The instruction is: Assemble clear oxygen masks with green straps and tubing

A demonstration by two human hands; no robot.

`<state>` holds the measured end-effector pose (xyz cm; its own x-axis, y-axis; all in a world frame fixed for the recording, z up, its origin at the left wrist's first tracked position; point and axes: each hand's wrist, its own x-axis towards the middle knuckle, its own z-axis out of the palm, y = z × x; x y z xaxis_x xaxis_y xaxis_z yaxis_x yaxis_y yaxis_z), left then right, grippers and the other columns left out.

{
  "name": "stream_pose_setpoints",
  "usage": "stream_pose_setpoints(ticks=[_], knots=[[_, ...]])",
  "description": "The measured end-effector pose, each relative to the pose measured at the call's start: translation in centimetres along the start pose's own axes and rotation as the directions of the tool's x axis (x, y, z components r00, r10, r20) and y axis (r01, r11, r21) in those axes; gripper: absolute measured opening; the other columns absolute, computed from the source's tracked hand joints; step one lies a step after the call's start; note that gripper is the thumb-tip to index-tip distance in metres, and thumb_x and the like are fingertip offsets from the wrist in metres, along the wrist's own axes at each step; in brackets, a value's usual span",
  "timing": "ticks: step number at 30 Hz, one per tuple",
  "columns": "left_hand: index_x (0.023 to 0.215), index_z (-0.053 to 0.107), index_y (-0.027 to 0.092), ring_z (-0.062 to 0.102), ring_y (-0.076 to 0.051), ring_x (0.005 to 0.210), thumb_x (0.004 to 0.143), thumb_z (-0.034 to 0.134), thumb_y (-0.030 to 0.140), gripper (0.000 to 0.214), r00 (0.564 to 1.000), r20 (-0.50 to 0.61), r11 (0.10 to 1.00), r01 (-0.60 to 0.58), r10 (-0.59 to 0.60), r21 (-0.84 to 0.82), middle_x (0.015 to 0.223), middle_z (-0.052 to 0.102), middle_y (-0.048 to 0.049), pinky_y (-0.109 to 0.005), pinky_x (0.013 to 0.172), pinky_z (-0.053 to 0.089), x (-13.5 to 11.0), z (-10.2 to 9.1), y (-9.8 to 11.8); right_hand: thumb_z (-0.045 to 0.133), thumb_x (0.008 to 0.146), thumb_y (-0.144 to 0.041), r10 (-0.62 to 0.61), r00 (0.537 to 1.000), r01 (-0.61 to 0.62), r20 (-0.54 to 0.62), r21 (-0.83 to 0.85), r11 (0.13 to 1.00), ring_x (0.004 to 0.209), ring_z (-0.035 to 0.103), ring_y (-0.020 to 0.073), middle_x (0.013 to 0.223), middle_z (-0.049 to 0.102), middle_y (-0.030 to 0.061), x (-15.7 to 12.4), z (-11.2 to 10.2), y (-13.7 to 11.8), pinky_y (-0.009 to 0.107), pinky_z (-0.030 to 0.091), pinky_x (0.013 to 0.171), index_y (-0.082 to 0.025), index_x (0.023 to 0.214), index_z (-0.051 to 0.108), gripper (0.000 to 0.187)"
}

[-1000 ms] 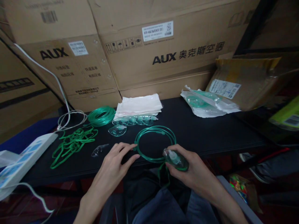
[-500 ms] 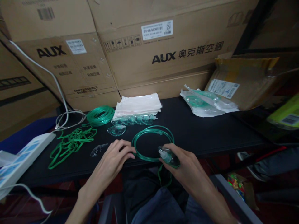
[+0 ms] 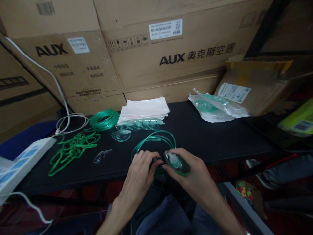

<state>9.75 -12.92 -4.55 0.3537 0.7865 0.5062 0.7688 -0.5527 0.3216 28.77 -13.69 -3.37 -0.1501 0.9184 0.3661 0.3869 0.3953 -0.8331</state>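
My right hand (image 3: 193,173) is closed around a clear green oxygen mask (image 3: 176,162) at the near edge of the black table (image 3: 220,137). A loop of green tubing (image 3: 154,141) lies on the table just beyond both hands. My left hand (image 3: 141,169) has its fingers curled against the near part of that loop, right beside the mask. What the left fingertips pinch is hidden.
A row of clear masks (image 3: 139,125) lies in front of a stack of white plastic bags (image 3: 144,109). To the left lie a coil of green tubing (image 3: 104,119), tangled green straps (image 3: 72,148) and a white power strip (image 3: 22,163). Bagged masks (image 3: 215,109) sit back right. AUX cartons (image 3: 171,49) wall the back.
My left hand has slid right along the tubing loop until it meets the mask in my right hand. The loop has been drawn smaller and closer to me.
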Motion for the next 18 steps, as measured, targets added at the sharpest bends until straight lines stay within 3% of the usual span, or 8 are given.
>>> stream_pose_setpoints(ticks=[4,8,13,18], knots=[[0.11,0.058,0.022,0.062,-0.019,0.088,0.105,0.047,0.028,0.013,0.996,0.043,0.997,-0.074,0.073,0.027,0.097,0.067,-0.0025,-0.033,0.081,0.046,0.3,0.1,-0.6,0.074,0.086,-0.048,0.146,0.988,-0.143,-0.04,0.075,0.987,0.071,0.064,0.0165,0.082,0.068,0.0017,1.7,-3.4,-0.2,0.026,0.051,0.064,-0.02,0.101,0.065,0.033],[0.111,0.059,0.022,0.061,-0.018,0.088,0.106,0.046,0.03,0.016,0.985,0.133,0.991,-0.121,0.112,0.062,0.097,0.066,-0.0018,-0.032,0.081,0.045,0.7,-0.3,-1.2,0.065,0.09,-0.056,0.169,0.964,-0.206,0.203,0.173,0.963,0.048,0.05,0.0096,0.059,0.053,-0.0057,4.7,-5.5,-0.5,0.021,0.041,0.044,-0.018,0.097,0.062,0.038],[0.106,0.061,0.022,0.06,-0.019,0.086,0.105,0.047,0.027,0.015,0.993,0.083,0.991,-0.088,0.08,0.099,0.095,0.068,-0.0014,-0.035,0.082,0.042,1.2,-0.7,-0.8,0.07,0.086,-0.058,0.132,0.857,-0.246,0.499,0.171,0.954,0.046,0.054,0.0088,0.06,0.058,-0.0059,8.1,-4.6,0.3,0.018,0.041,0.04,-0.018,0.092,0.059,0.042],[0.103,0.062,0.021,0.061,-0.02,0.087,0.104,0.046,0.02,0.016,0.993,-0.067,0.988,0.103,-0.096,0.111,0.094,0.069,-0.0026,-0.035,0.081,0.043,1.5,0.5,0.4,0.072,0.082,-0.062,0.143,0.796,-0.394,0.589,0.324,0.86,0.05,0.063,0.0122,0.063,0.065,-0.0035,8.1,-2.6,1.1,0.024,0.054,0.051,-0.017,0.09,0.057,0.047]])
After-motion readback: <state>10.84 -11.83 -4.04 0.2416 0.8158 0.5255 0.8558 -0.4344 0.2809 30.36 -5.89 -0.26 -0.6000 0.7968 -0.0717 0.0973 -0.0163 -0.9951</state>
